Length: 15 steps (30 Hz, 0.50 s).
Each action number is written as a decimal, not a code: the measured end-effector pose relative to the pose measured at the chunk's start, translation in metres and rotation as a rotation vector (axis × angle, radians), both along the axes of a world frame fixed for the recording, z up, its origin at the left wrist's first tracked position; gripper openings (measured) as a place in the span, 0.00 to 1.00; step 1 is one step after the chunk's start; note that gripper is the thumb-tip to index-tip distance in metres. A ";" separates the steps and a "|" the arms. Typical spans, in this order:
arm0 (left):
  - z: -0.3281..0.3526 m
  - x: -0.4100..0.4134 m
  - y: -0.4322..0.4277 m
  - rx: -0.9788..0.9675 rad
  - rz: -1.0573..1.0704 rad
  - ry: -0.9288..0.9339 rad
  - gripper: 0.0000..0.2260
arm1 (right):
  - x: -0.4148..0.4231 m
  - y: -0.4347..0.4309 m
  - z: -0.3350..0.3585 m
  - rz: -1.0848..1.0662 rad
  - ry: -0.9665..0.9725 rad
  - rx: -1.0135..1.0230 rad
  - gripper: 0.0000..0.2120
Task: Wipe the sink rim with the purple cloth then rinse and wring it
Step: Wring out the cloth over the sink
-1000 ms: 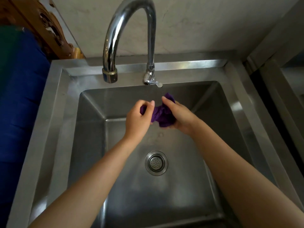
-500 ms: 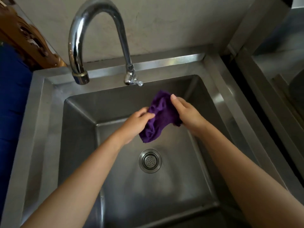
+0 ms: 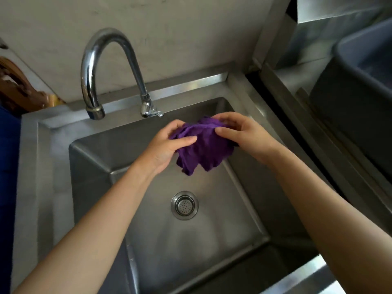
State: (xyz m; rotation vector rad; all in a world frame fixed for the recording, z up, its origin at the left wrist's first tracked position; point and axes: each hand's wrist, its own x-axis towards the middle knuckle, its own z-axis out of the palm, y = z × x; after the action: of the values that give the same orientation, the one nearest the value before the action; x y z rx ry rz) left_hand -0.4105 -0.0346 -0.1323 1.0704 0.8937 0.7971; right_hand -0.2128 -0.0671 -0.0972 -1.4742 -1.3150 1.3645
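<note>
The purple cloth (image 3: 203,147) hangs bunched and loosely spread above the steel sink basin, near its back right corner. My left hand (image 3: 167,145) pinches the cloth's left side, thumb on top. My right hand (image 3: 241,132) holds its upper right edge with curled fingers. Both hands are over the basin, to the right of the tap outlet. The sink rim (image 3: 31,166) runs around the basin as a flat steel band. No water is seen running from the curved chrome faucet (image 3: 93,68).
A round drain strainer (image 3: 185,205) sits in the basin floor below the cloth. A small tap lever (image 3: 151,112) juts from the faucet base. A dark grey tub (image 3: 356,96) stands on the steel counter at right. Carved wood (image 3: 19,94) and blue fabric (image 3: 8,187) lie left.
The cloth went from a tight wad between my hands to a looser, spread bunch. Both hands have shifted right, toward the basin's back right corner, and the view tilted up and right.
</note>
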 end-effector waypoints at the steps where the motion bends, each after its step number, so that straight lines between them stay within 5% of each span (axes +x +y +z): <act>1: 0.008 0.003 0.000 0.032 0.008 -0.010 0.09 | 0.003 -0.003 0.008 -0.017 -0.084 0.025 0.11; 7: 0.073 0.033 -0.003 0.105 0.003 -0.164 0.09 | 0.035 -0.025 0.071 0.041 -0.234 -0.071 0.18; 12: 0.114 0.056 -0.005 0.004 -0.076 -0.286 0.18 | 0.060 -0.047 0.119 -0.094 0.220 0.098 0.15; 15: 0.136 0.074 -0.007 0.100 -0.295 -0.141 0.25 | 0.079 -0.057 0.139 -0.137 0.289 0.108 0.16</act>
State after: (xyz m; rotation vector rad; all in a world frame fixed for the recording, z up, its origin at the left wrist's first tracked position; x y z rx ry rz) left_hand -0.3365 -0.0418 0.0036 1.1861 0.5648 0.6653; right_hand -0.1343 -0.1239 0.0422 -1.2197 -1.0674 1.3381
